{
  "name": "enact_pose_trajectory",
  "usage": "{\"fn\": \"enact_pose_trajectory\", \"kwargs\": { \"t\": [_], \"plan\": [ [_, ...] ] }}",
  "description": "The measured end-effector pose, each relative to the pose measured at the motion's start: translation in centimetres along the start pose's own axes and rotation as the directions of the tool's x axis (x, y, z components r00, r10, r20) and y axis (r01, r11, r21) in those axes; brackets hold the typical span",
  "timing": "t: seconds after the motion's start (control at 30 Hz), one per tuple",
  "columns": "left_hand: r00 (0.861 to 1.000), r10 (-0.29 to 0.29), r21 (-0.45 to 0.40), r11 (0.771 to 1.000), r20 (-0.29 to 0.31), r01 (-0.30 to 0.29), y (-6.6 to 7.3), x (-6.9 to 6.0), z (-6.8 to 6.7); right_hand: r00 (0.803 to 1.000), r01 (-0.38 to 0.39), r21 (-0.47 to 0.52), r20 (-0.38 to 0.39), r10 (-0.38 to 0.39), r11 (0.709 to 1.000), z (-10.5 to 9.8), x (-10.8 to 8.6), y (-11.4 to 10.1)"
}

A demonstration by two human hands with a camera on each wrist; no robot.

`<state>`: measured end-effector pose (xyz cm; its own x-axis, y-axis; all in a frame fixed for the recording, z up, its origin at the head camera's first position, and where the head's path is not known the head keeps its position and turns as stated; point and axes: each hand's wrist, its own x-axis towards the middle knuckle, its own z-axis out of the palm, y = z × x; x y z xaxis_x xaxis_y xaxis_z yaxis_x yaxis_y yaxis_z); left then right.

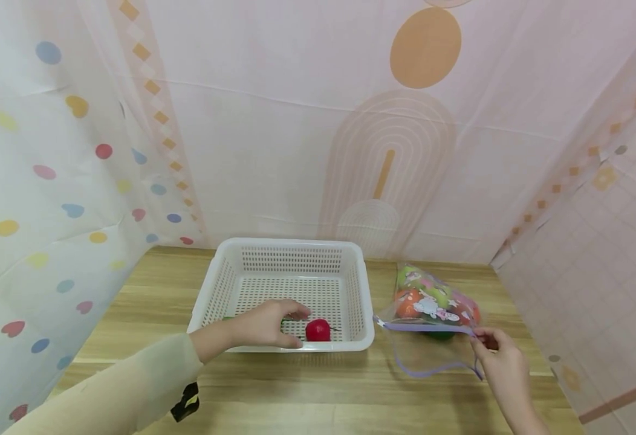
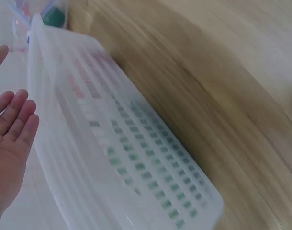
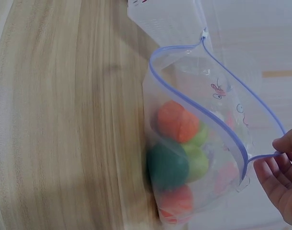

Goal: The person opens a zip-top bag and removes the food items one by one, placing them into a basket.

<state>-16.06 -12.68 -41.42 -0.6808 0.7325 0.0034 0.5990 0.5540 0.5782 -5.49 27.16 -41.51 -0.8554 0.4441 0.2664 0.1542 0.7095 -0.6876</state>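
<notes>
My left hand reaches over the front rim of a white plastic basket, fingers loosely bent and apart from the thumb. Just right of its fingertips, a red round fruit lies inside the basket. Green shapes show through the slots in the left wrist view, but their kind is hidden. At the right, my right hand pinches the corner of a clear zip bag by its purple edge. The bag's mouth gapes. Inside lie an orange-red ball-shaped piece, a dark green one and light green ones.
Basket and bag stand side by side on a wooden table, with a gap between them. A patterned curtain hangs behind the table, and printed sheets cover both sides. A zip slider sits at the bag's far corner.
</notes>
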Motion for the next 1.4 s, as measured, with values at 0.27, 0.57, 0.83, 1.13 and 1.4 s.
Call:
{"fn": "enact_pose_trajectory", "kwargs": {
  "t": [0.27,0.57,0.83,1.13,1.4],
  "plan": [
    [0.995,0.089,-0.014,0.996,-0.041,-0.089,2.2,1.9,1.8,1.000,-0.005,-0.013,0.004,0.005,1.000,0.1,0.1,-0.1],
    [0.979,0.185,-0.075,0.979,-0.085,-0.191,4.8,4.5,3.7,1.000,0.002,0.001,0.021,-0.002,1.000,0.1,0.2,-0.6],
    [0.974,0.201,-0.282,0.933,-0.102,-0.222,7.6,6.7,6.5,1.000,0.011,0.014,-0.015,-0.011,1.000,0.1,-0.1,-0.6],
    [0.979,0.181,-0.272,0.941,-0.098,-0.201,9.6,8.8,8.9,0.999,0.025,0.060,-0.047,-0.022,0.998,0.2,-0.3,-0.8],
    [0.970,0.199,-0.329,0.915,-0.137,-0.234,10.3,10.4,11.4,0.998,0.023,0.078,-0.052,-0.019,0.997,0.1,-0.7,-1.0]
  ]
}}
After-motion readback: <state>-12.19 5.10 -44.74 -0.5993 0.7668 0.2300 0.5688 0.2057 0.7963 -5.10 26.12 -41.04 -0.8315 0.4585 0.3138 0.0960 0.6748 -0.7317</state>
